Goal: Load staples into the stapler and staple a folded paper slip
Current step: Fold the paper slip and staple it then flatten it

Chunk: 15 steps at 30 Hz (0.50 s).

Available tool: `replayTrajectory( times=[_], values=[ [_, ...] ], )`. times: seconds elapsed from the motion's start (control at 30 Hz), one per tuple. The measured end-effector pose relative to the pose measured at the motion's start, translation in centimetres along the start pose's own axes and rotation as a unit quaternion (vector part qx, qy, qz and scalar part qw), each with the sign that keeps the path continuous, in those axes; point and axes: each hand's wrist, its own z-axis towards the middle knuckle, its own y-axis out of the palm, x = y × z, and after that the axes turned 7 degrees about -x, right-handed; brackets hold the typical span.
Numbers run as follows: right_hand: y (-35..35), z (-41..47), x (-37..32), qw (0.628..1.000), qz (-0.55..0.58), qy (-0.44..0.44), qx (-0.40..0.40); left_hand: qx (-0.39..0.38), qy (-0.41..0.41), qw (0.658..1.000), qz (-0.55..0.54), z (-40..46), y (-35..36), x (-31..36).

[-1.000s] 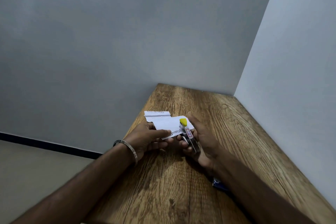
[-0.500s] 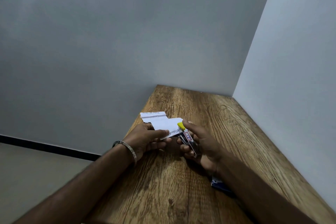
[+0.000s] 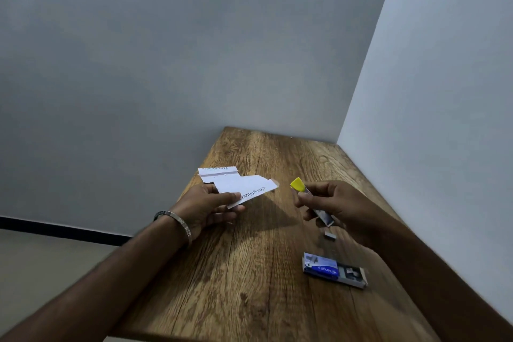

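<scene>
— Progress so far?
— Judged close to finished: stapler and slip held apart, no staple visible on the paper from here, so stapling itself cannot be confirmed. Loading seems done, going by the opened box.
— Counted, largest first?
— One brown wood-grain table (image 3: 249,272). Two hands. One white folded paper slip with printed text (image 3: 244,186), lifted above the table's far left part, pinched between thumb and fingers of the left hand (image 3: 205,207). One blue-and-grey cardboard staple box (image 3: 333,269), open at one end, lying near the right edge. One small slim stapler with yellow tip (image 3: 306,197), gripped by the curled fingers of the right hand (image 3: 336,205), well clear of the slip. One silver metal bangle (image 3: 177,222) on the left wrist. One tiny grey strip of staples (image 3: 330,235), loose on the table just under the right hand.
— Left to do?
— Probably only checking the staple and setting things down.
</scene>
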Motion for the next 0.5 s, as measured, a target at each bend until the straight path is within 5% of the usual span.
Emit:
replayTrajectory(
  times=[0.33, 0.5],
  values=[
    [-0.3, -0.9, 3.2, 0.952, -0.289, -0.044, 0.089, 0.000, -0.001, 1.000, 0.010, 0.0, 0.2, -0.1],
    [0.9, -0.7, 3.8, 0.937, -0.331, -0.048, 0.096, -0.001, -0.006, 1.000, 0.014, 0.0, 0.1, 0.1]
  ],
)
